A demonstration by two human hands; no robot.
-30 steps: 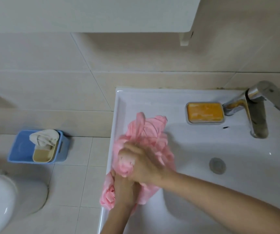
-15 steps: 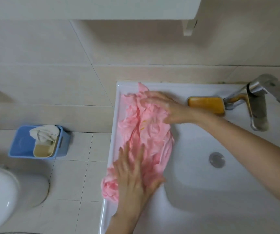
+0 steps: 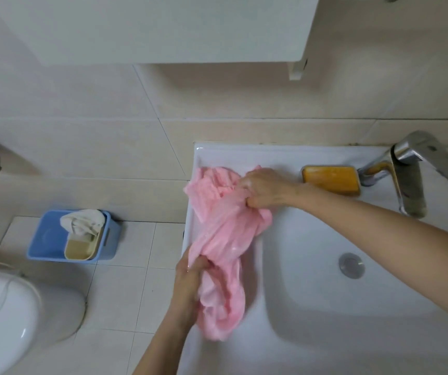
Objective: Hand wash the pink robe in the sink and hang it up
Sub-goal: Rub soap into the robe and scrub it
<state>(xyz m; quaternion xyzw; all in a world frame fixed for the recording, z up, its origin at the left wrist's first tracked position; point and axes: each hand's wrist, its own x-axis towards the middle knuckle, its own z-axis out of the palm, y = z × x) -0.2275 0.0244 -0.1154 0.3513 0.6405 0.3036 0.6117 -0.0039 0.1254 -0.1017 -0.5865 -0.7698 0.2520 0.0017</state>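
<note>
Head view looks down on a white sink (image 3: 312, 315), where the pink robe (image 3: 225, 234) lies bunched along the flat left ledge, stretched between both hands and just short of the basin hollow. Right hand (image 3: 260, 188) has its fingers curled into the fabric at the far end near the back rim, while the left hand (image 3: 190, 277) grips the near end (its lowest folds trail toward the front edge). Beside the chrome faucet (image 3: 406, 174) sits an orange soap bar (image 3: 331, 180) in its dish, the drain (image 3: 351, 265) shows in the basin, and a blue bin (image 3: 52, 239) stands on the tiled floor.
</note>
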